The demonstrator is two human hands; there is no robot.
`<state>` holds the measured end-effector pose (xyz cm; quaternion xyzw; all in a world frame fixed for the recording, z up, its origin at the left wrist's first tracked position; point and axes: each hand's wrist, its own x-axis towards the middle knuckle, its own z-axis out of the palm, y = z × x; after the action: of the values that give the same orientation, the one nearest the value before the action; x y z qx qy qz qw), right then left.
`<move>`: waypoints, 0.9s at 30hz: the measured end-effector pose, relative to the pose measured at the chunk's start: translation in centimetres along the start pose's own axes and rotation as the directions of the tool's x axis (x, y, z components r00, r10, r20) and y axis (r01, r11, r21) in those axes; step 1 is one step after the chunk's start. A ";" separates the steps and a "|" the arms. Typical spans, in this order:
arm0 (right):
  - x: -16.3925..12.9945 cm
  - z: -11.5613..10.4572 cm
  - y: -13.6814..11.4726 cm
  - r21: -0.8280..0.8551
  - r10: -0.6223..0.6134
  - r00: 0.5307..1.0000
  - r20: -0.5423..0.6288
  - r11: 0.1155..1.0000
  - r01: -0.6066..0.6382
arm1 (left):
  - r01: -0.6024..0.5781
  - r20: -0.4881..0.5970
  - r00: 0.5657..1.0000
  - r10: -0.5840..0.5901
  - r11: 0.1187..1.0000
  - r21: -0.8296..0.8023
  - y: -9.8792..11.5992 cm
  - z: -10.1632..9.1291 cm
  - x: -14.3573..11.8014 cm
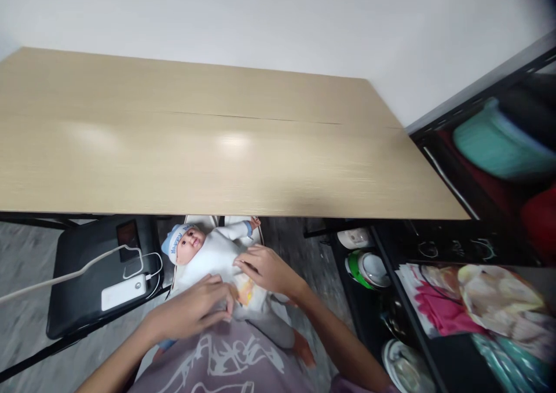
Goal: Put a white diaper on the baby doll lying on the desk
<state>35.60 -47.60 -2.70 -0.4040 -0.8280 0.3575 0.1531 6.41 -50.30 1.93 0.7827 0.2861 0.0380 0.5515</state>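
A baby doll [204, 253] in a white outfit and a blue-and-white cap lies on my lap, head toward the table edge. My left hand [195, 309] rests on the doll's belly, fingers curled on the cloth. My right hand [264, 270] lies flat on the doll's torso, fingers spread over the white outfit near an orange-printed patch [245, 289]. The doll's legs are partly hidden under my arms.
A long light wooden table [217, 150] fills the upper view. A black chair [87, 277] at left holds a white power bank [124, 292] with cables. A black shelf rack [434, 248] at right holds cloths, a green-white pot and plates.
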 end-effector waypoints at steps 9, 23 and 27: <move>-6.9 -2.9 -1.2 -0.039 0.490 0.828 0.274 0.865 -0.500 | -0.062 -0.067 0.995 0.069 0.992 0.106 -1.7 0.3 6.7; -11.8 4.0 0.2 0.063 0.699 0.704 0.126 0.702 -0.709 | 0.051 -0.043 0.999 -0.033 0.819 0.571 -2.3 3.6 15.0; -12.7 6.6 1.5 0.270 0.711 0.702 0.045 0.668 -0.694 | 0.087 -0.108 0.994 -0.032 0.828 0.553 -1.8 3.7 13.2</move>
<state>40.86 -59.96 -7.89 -0.6780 -0.5475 0.4835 0.0829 18.05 -46.54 -4.52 0.8974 0.3344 -0.0274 0.2865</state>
